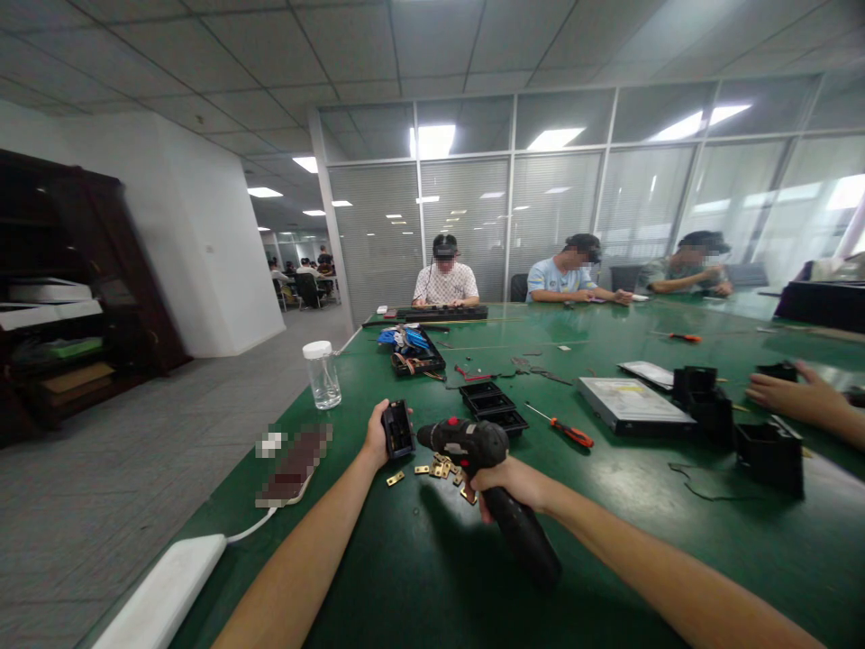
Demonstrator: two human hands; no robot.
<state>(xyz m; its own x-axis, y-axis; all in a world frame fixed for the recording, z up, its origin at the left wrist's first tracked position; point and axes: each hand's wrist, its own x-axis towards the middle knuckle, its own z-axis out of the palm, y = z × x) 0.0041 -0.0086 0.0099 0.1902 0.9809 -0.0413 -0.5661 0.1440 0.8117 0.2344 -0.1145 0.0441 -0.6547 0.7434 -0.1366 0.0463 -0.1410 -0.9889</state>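
My left hand (pixel 378 437) grips a small black plastic housing (pixel 398 430), its open side turned up toward me. Around its handle, my right hand (pixel 510 484) is closed on a black cordless drill (pixel 466 442). The drill's chuck points left at the housing, with a small gap between them; I cannot make out a bit. On the table below the drill lies a loose pile of small brass-coloured plates (pixel 442 467), one of them apart to the left. Just behind the drill sit black open trays (pixel 492 406).
An orange-handled screwdriver (pixel 571 433) and a silver drive box (pixel 632 406) lie to the right, near black housings (pixel 769 455) and another person's hand (pixel 804 397). Left are a clear jar (pixel 323 377), a phone (pixel 295 464) and a white power strip (pixel 162 595). Several people sit across the green table.
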